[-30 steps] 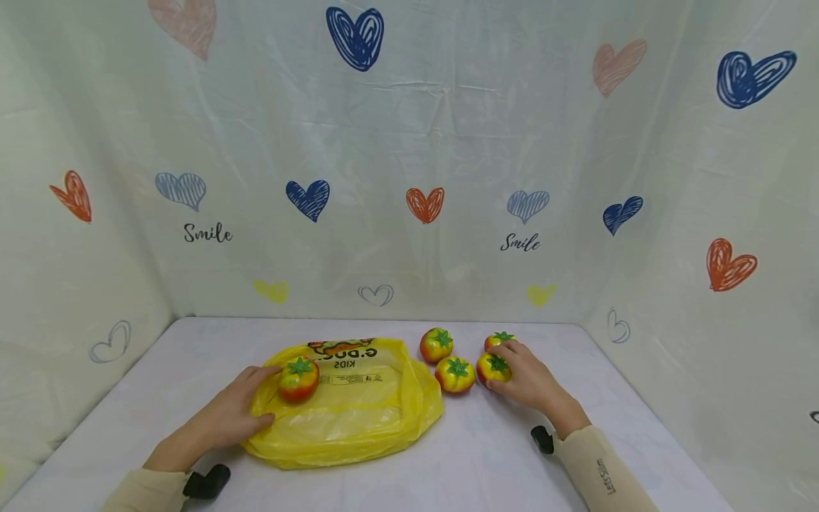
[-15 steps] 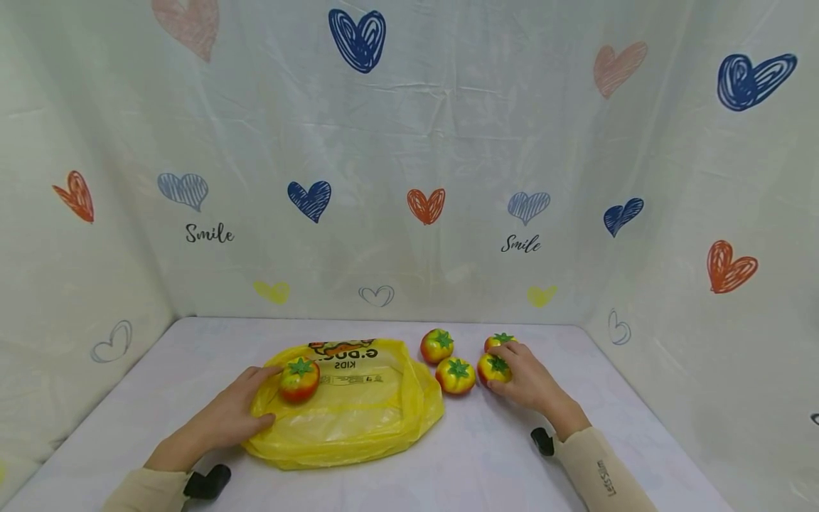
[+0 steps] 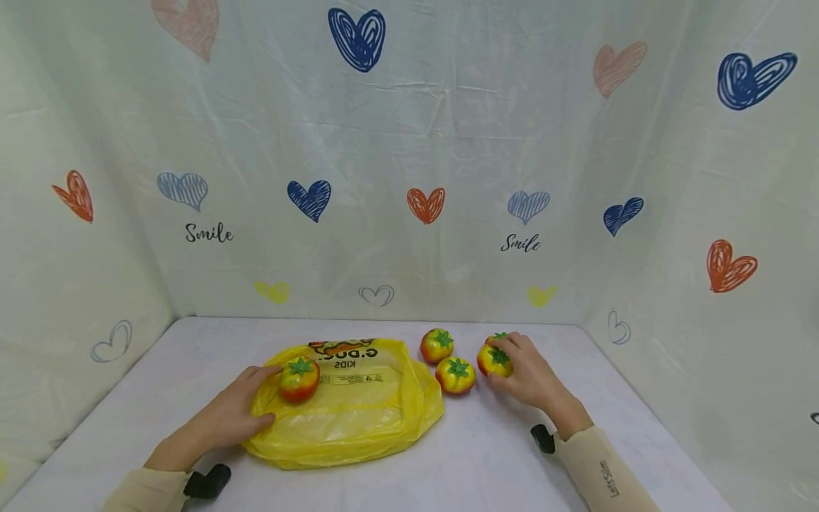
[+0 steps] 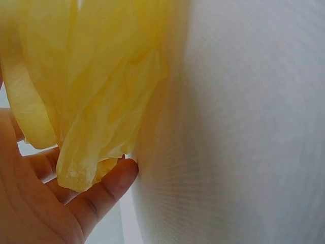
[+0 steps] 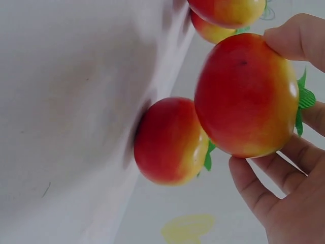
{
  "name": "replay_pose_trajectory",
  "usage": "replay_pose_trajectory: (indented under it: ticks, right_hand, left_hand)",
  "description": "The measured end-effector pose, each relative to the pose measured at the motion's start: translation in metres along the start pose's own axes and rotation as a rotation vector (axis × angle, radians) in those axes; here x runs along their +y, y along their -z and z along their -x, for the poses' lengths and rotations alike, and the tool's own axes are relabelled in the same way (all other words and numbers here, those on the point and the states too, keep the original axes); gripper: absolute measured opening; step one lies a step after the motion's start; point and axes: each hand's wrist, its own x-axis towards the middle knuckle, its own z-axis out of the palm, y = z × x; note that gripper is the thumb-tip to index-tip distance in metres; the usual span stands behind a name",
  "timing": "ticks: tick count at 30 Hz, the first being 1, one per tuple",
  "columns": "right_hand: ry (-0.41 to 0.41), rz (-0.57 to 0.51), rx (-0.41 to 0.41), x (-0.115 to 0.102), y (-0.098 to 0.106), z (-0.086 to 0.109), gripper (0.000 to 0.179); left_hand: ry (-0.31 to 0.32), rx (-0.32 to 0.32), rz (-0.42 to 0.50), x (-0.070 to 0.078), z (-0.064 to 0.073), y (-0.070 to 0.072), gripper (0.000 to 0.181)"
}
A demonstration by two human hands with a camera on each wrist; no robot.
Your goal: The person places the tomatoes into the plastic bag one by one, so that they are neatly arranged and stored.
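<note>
A shiny red and yellow tomato (image 3: pixel 495 361) with a green top is held in my right hand (image 3: pixel 527 373). In the right wrist view, thumb and fingers pinch this tomato (image 5: pixel 246 96), which hangs clear of the table. Behind it stands another tomato (image 5: pixel 170 141), partly covered by the hand in the head view. My left hand (image 3: pixel 233 405) rests at the left end of a yellow plastic bag (image 3: pixel 358 427). Its fingers are spread around the bag's end, seen as loose folds of plastic (image 4: pixel 96 91) in the left wrist view. A tomato (image 3: pixel 298 380) sits at the bag's left part, beside the left fingertips.
Two more tomatoes, one farther back (image 3: pixel 436 345) and one nearer (image 3: pixel 456 375), stand just right of the bag. The white table (image 3: pixel 480 455) meets a white curtain (image 3: pixel 448 270) printed with hearts at its back edge.
My right hand has lifted its tomato slightly and covers more of the tomato behind. The left hand and bag have not visibly moved.
</note>
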Motion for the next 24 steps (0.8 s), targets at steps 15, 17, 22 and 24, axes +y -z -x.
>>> replay_pose_trajectory:
  ticks: [15,17,22,24]
  right_hand:
    - [0.084,-0.021,0.08,-0.022,0.007,0.0,0.051]
    - [0.095,-0.022,0.082,-0.026,0.007,0.0,0.05]
    - [0.128,-0.035,0.081,-0.034,0.008,0.0,0.049]
    - [0.146,-0.041,0.081,-0.037,0.008,0.0,0.05]
  left_hand:
    - [0.001,0.001,0.006,0.001,0.001,0.001,0.071]
    - [0.007,-0.003,0.008,0.001,0.001,0.0,0.071]
    - [0.015,-0.013,0.007,0.001,0.001,0.0,0.071]
    - [0.015,-0.014,0.008,0.0,0.001,0.0,0.072]
